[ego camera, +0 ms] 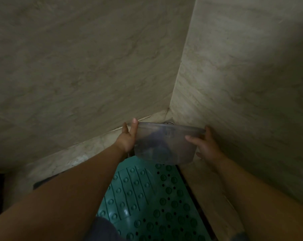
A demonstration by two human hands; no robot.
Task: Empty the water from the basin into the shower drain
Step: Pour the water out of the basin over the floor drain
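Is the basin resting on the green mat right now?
No, the basin is held up off the green mat between the left hand and the right hand, tipped toward the corner drain.

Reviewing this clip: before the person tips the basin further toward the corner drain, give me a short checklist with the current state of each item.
1. Both hands on the basin: ok. Left hand holds its left side, right hand its right.
2. Basin close to the drain: ok, its far rim sits just in front of the drain in the wall corner.
3. Drain unobstructed: cannot tell, only a sliver shows above the rim.
4. Water left inside: cannot tell, the translucent wall is dark and blurred.
5. Green mat out of the pour path: ok, it lies nearer the person than the drain.
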